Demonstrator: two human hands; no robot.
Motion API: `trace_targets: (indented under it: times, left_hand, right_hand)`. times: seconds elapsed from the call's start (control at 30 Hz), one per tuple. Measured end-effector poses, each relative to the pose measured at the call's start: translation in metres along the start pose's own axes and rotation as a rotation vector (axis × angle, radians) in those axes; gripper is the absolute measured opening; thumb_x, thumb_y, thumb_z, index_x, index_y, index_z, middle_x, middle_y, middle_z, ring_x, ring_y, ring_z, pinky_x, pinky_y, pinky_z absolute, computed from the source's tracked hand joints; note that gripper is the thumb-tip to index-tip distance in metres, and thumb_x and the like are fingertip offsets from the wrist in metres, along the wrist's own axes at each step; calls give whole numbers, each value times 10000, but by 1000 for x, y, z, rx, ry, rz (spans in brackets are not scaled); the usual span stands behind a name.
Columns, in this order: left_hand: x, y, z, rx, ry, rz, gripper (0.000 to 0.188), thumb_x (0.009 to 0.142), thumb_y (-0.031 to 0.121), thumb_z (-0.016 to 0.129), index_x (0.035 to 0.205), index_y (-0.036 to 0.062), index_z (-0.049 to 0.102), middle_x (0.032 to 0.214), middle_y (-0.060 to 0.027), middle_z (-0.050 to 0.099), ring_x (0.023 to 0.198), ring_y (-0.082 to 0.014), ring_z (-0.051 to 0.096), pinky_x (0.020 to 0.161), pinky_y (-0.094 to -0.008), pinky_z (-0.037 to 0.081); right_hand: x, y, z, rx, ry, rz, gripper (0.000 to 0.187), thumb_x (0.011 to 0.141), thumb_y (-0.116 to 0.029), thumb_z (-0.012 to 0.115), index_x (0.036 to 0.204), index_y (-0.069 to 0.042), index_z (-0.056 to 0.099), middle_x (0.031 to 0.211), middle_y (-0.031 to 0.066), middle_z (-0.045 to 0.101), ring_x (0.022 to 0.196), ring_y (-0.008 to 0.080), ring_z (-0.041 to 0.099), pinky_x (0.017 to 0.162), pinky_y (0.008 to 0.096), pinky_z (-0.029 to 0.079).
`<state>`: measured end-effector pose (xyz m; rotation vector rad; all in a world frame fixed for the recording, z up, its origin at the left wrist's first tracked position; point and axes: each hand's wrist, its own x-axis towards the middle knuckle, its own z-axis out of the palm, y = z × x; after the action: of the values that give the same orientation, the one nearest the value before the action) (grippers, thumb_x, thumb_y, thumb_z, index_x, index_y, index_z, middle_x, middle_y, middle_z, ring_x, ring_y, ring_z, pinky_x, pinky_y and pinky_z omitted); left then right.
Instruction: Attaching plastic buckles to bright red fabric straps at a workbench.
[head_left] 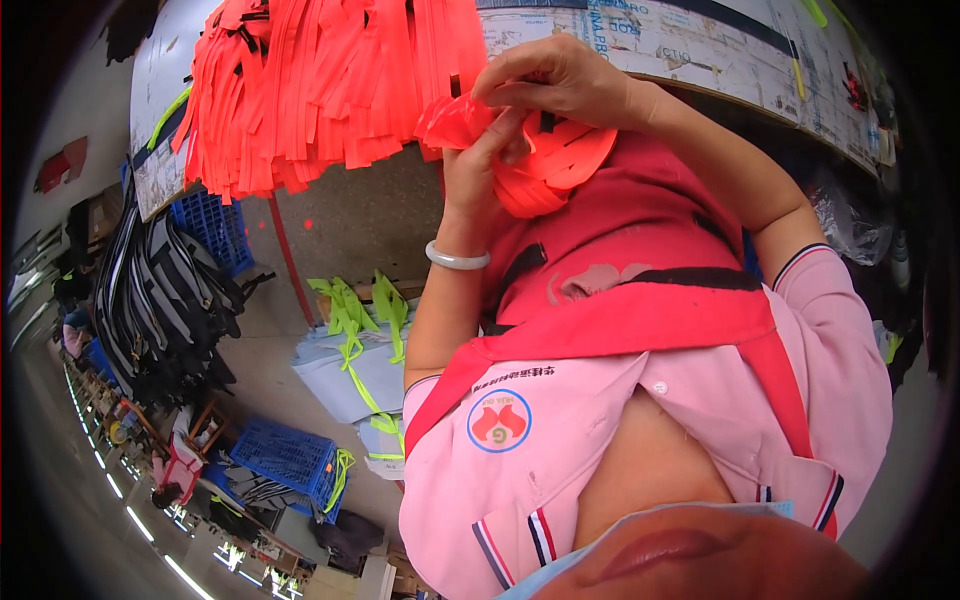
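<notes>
My left hand (478,170), with a white bangle at its wrist, is closed round a looped bundle of bright red-orange fabric strips (555,165). My right hand (570,85) comes in above it, fingertips pinched on the upper part of the same bundle, close to the left thumb. Exactly what lies between the right fingertips is hidden. Small black pieces show among the strips. Just left of both hands, a large pile of similar red-orange strips (330,85) hangs over the table's edge.
The worktable (700,65) is covered with worn printed cardboard. Below left are bundled pale sheets (350,365) tied with yellow-green strips, a blue crate (285,455) and a heap of black and grey strips (165,300). Clear plastic (850,225) lies at right. Another person (180,465) is far off.
</notes>
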<state>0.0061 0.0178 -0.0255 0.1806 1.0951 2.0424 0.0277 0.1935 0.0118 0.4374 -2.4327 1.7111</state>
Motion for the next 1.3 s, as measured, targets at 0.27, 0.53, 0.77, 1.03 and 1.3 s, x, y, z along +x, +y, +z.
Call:
trace_targets:
  times: [0.27,0.53,0.77,1.03,1.3]
  left_hand:
    - [1,1,7,-5,-50,-88,185,934,132,569,1068,8,546,735,-26,519,598,-117,455,577,-247,394]
    - [4,0,11,231,196,117,170,934,120,599,1036,-16,610,835,-50,625,735,-129,573,688,-266,474]
    - [4,0,16,679,148,395,94,881,56,663,952,-6,662,840,-4,631,781,-68,562,696,-225,465]
    - [4,3,12,859,-6,462,74,852,15,669,914,-4,635,802,-32,614,731,-106,580,663,-233,462]
    - [4,-14,8,1097,25,717,183,720,12,654,900,-3,621,763,-140,555,675,-314,571,592,-353,471]
  right_hand:
    - [-10,-2,-16,75,-91,166,139,867,-169,663,925,-43,654,706,23,596,650,91,543,615,258,466]
    - [-25,-15,-23,235,65,446,174,937,-193,606,940,-19,620,790,-30,573,761,41,526,688,189,441]
    - [-38,-5,-22,-50,-5,228,197,932,-189,575,948,6,589,773,84,600,726,179,571,678,291,469]
    - [-42,-4,-16,38,-114,381,201,885,-197,546,844,0,559,669,46,537,602,134,516,571,305,408]
    - [-47,-2,1,405,-1,794,180,877,-230,566,793,-72,576,683,-76,484,614,10,406,506,195,314]
